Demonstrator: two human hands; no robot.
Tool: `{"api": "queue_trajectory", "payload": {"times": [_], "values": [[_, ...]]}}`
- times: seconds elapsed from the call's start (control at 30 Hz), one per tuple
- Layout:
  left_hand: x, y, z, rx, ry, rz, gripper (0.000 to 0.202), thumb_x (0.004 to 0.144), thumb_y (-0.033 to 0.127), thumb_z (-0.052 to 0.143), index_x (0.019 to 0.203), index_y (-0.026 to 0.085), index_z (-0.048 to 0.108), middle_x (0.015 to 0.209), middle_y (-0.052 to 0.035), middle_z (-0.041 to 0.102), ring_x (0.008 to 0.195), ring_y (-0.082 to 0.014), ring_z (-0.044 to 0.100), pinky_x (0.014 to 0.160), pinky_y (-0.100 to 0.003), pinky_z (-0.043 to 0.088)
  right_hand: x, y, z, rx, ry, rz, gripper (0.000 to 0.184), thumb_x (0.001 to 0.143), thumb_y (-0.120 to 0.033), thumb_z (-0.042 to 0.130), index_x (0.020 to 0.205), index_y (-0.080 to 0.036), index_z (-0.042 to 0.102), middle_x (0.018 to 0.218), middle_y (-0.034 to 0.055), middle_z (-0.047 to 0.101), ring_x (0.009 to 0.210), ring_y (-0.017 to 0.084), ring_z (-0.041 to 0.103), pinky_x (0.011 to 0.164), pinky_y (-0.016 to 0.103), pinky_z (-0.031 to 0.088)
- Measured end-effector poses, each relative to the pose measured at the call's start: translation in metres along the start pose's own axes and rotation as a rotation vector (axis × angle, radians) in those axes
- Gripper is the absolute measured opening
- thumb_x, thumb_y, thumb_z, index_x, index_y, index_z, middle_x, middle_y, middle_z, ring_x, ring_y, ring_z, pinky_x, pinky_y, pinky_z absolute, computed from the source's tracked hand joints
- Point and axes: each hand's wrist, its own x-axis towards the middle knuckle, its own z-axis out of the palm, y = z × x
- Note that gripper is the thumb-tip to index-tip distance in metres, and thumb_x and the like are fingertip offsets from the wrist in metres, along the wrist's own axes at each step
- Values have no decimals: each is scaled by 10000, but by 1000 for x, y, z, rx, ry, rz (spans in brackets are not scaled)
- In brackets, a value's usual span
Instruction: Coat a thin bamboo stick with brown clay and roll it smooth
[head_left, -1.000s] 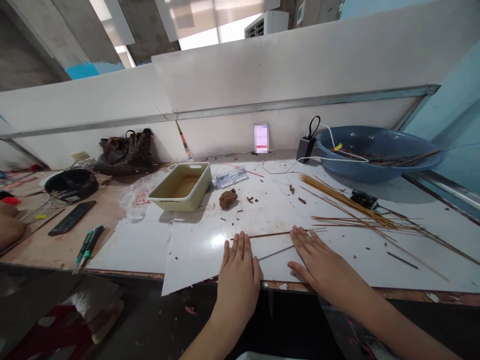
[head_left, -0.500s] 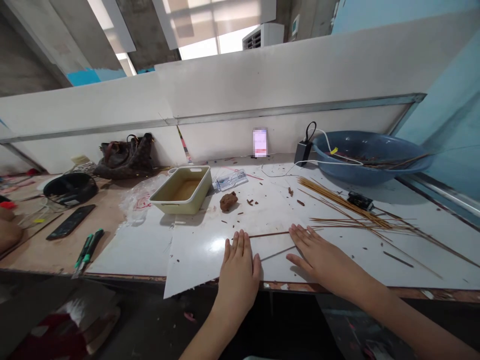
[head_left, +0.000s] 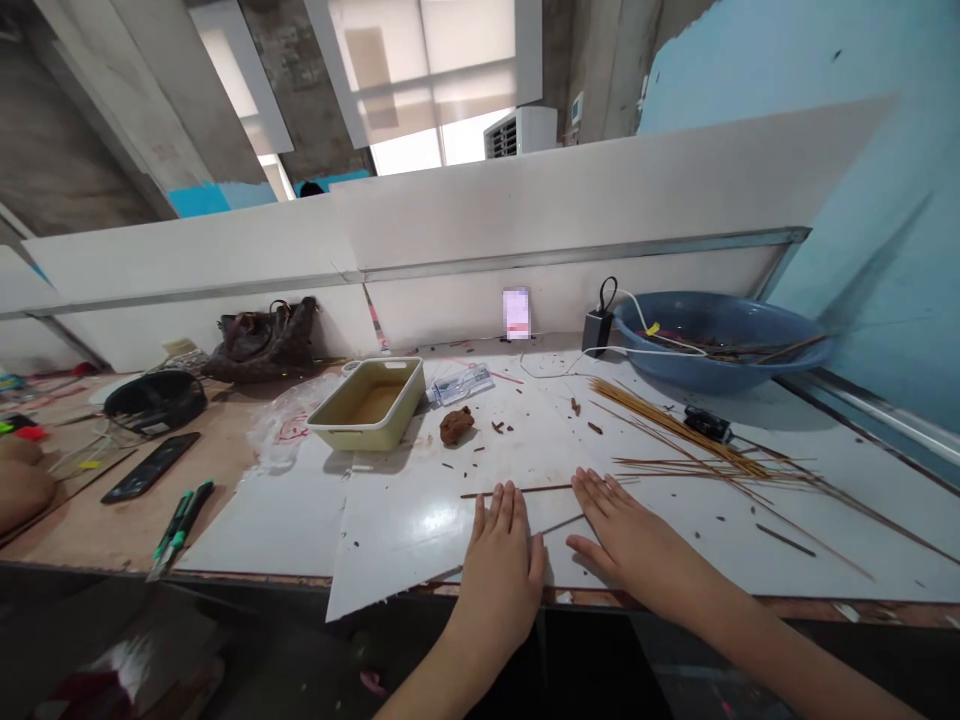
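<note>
Left hand: yours is (head_left: 501,572) open and flat, palm down on the white sheet (head_left: 401,530), not gripping anything, fingertips resting on the dark stick (head_left: 517,490).
Right hand: yours is (head_left: 626,530) open too, fingers spread, flat on the sheet, just right of that stick's end.
Between your hands: a thin pale stick (head_left: 564,524), lying on the sheet.
Just ahead: a clay lump (head_left: 456,425) with brown crumbs scattered around it, and a cream tray (head_left: 367,405) to its left.
To your right: a loose pile of sticks (head_left: 675,435) on the surface (head_left: 90,535), with a blue basin (head_left: 720,340) behind it.
Far left: a phone (head_left: 150,467), green-handled tools (head_left: 180,515), a dark bag (head_left: 262,345), and someone else's hand (head_left: 22,488) at the edge, pretty blurry tbh.
</note>
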Motion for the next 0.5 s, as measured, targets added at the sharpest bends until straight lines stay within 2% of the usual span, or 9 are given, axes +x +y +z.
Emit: {"api": "queue_trajectory", "payload": {"times": [0.27, 0.5], "values": [[23, -2, 0, 23, -12, -47, 578, 1114, 277, 417, 1629, 40, 530, 1709, -219, 496, 1640, -340, 437, 1371, -613, 329, 30, 8, -18, 53, -106, 8, 883, 1149, -692, 324, 1680, -3, 475, 1720, 286, 444, 1625, 385, 439, 1337, 569, 388], [6, -1, -7, 16, -80, -49, 606, 1147, 342, 386, 1674, 63, 490, 1746, -162, 444, 1660, -303, 401, 1391, -576, 316, 14, -6, -16, 32, -75, -24, 870, 1153, -659, 360, 1688, 22, 442, 1738, 302, 390, 1632, 392, 421, 1327, 554, 410]]}}
